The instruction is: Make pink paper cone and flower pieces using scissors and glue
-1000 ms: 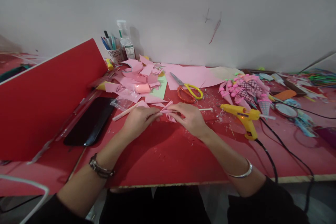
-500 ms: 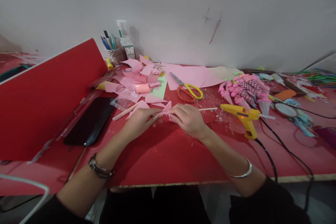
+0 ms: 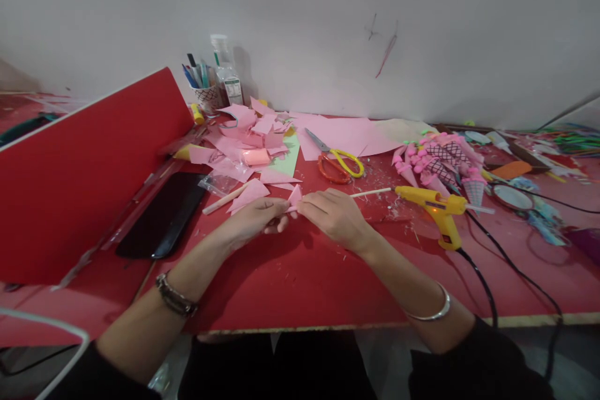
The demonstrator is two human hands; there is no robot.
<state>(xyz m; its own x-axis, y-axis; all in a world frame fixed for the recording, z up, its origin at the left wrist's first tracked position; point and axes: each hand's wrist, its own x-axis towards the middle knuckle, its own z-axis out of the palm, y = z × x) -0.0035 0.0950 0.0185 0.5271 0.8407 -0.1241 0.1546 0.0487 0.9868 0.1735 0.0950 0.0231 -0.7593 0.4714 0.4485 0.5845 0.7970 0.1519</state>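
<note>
A small piece of pink paper (image 3: 295, 196), partly rolled with a pointed corner sticking up, is pinched between both hands over the red table (image 3: 281, 281). My left hand (image 3: 255, 223) grips its left end with thumb and fingers. My right hand (image 3: 334, 217) has its fingers closed on the right end, hiding much of it. Past my right hand a thin pale stick (image 3: 372, 192) points toward a yellow hot glue gun (image 3: 434, 205) lying on its side. Behind the hands lie scissors (image 3: 340, 162) with red and yellow handles.
Pink paper scraps (image 3: 234, 150) pile up at the back left, near a cup of pens (image 3: 205, 95) and a bottle (image 3: 231, 84). A black phone (image 3: 162, 215) lies beside a tilted red board (image 3: 94, 181). Small pink paper cones (image 3: 438, 159) are heaped at right; a black cord (image 3: 480, 281) crosses the front edge.
My left hand has turned slightly and its fingers have curled lower around the paper. The paper's upright corner has shifted a little left and down; the right hand stays nearly in place.
</note>
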